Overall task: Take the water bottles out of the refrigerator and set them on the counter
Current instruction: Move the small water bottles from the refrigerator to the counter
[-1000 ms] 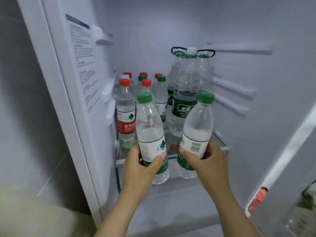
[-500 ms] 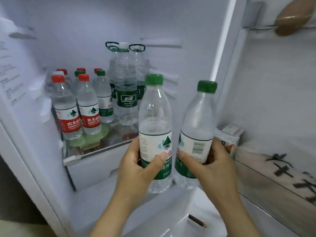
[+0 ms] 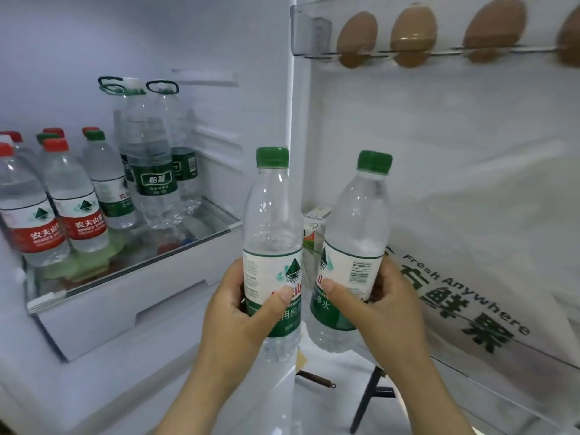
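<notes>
Now that the pair has come off the glass shelf (image 3: pixel 135 270), we hold both upright in front of us, clear of the refrigerator (image 3: pixel 219 42) cavity. The left grip (image 3: pixel 238 312) wraps round the label of the left bottle (image 3: pixel 272 233), thumb across the front. The right grip (image 3: pixel 386 306) wraps round the label of the right bottle (image 3: pixel 357 227), which leans a little toward one o'clock.

A second ago both stood at the shelf's front edge. Since then our view has swung toward three o'clock, so the open door (image 3: pixel 455 158) fills the right half (eggs (image 3: pixel 412 36) in its top rack at one o'clock, a small carton (image 3: pixel 314 230) just behind the two bottles). The shelf now lies at nine o'clock, well apart from our hands, and it carries the red-capped bottles (image 3: pixel 75 202), a green-capped bottle (image 3: pixel 106 180) and the large handled bottles (image 3: pixel 150 164).

We judge that lifting out this pair is done and the carry has begun. The surface is not in view, so the setting-down remains, and several more trips look necessary.
</notes>
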`<state>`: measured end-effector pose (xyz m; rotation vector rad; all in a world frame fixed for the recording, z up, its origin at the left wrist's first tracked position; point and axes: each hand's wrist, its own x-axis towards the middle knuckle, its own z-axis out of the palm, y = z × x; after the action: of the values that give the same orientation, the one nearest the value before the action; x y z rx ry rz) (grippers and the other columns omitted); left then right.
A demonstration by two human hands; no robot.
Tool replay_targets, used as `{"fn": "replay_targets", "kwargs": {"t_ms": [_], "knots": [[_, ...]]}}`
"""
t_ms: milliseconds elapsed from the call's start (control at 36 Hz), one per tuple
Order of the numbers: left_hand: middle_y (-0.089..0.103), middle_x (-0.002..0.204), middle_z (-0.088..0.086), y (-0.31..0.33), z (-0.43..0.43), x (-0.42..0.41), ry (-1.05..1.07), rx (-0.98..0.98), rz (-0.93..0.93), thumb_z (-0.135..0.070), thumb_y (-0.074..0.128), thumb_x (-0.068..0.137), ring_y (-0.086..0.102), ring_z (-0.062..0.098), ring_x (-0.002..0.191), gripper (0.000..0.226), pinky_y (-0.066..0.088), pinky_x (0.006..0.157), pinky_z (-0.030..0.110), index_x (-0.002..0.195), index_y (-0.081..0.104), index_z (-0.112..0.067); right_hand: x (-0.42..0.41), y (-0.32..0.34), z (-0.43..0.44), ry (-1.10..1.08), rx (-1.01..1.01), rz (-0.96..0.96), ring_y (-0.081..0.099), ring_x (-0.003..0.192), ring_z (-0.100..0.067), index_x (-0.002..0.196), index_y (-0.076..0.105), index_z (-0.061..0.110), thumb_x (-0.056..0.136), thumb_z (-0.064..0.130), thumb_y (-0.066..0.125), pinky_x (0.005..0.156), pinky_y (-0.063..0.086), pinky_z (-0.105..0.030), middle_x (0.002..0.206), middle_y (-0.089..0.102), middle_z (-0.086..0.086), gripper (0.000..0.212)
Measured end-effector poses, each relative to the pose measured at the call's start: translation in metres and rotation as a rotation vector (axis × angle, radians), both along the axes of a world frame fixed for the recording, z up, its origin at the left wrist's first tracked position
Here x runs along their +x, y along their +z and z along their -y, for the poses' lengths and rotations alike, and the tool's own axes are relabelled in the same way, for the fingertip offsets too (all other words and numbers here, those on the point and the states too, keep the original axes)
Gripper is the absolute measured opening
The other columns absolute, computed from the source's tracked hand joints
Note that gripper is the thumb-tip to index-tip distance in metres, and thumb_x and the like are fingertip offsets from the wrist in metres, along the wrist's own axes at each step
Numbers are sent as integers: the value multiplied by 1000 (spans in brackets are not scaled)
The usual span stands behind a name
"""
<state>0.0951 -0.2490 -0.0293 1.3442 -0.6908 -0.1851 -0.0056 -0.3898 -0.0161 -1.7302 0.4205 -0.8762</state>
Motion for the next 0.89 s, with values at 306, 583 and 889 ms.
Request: {"fn": "replay_targets", "kwargs": {"t_ms": [306, 583, 889], "knots": [[74, 102, -6, 0, 28, 14, -140, -3, -5, -42, 72, 58, 71, 11, 93, 45, 56, 70, 21, 102, 66, -37, -6, -5, 11, -117, -31, -3, 69, 85, 1, 96, 65, 37, 64, 10, 86, 68, 57, -17, 91, 72, 22, 47], [75, 96, -10, -1, 70, 19, -441, 16, -5, -42, 73, 53, 72, 6, 86, 54, 55, 63, 16, 104, 64, -31, -25, -14, 15, -370, -56, -34, 69, 83, -2, 99, 68, 27, 66, 9, 86, 68, 55, -18, 90, 74, 13, 42], [74, 101, -9, -7, 120, -28, -750, 57, 21, -43, 73, 57, 72, 8, 90, 49, 56, 67, 19, 105, 64, -36, -98, -17, 15, -743, -84, -90, 67, 78, -8, 88, 65, 31, 65, 18, 86, 65, 56, -26, 82, 72, 11, 34]]}}
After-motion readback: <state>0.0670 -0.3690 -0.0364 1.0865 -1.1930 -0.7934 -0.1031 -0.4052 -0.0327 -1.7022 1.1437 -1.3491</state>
